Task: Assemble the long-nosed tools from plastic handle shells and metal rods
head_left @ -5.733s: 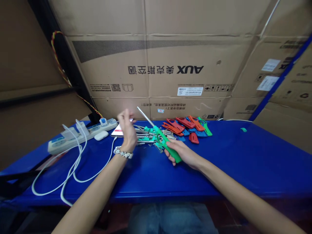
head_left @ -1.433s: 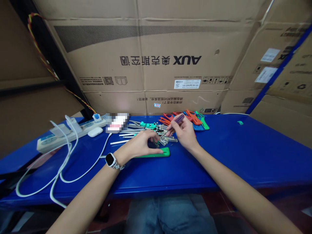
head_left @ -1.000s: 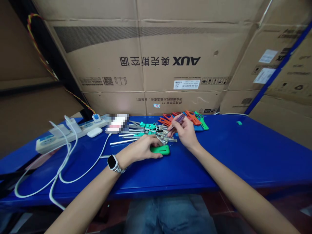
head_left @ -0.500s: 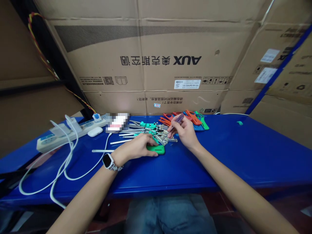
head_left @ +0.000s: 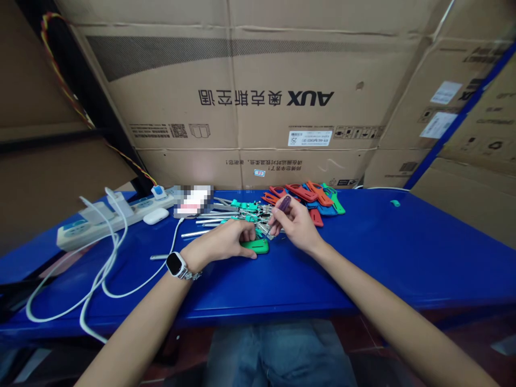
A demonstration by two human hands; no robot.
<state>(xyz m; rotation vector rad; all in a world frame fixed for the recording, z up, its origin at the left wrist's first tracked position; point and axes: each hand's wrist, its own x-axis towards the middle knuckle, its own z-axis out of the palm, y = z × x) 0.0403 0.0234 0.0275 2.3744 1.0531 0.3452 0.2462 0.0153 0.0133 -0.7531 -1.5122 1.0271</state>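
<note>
My left hand [head_left: 226, 243] lies on a green plastic handle [head_left: 258, 246] flat on the blue table [head_left: 363, 258], fingers curled over it and pressing it down. My right hand [head_left: 293, 223] pinches a small screwdriver with a purple handle [head_left: 284, 203], its tip pointing down toward the green handle. A pile of metal rods and green-handled parts [head_left: 237, 212] lies just behind both hands. A smartwatch [head_left: 176, 265] is on my left wrist.
Red, blue and green plastic handles [head_left: 310, 196] are heaped at the back. A white power strip [head_left: 108, 217] with chargers and white cables [head_left: 100, 269] lies at the left, beside a white earbud case [head_left: 155, 216]. Cardboard boxes [head_left: 262, 97] wall the rear.
Earlier my right hand held the green tool upright; it lies flat now under my left hand. Over the last second the green handle slid left and my right hand moved closer with the screwdriver.
</note>
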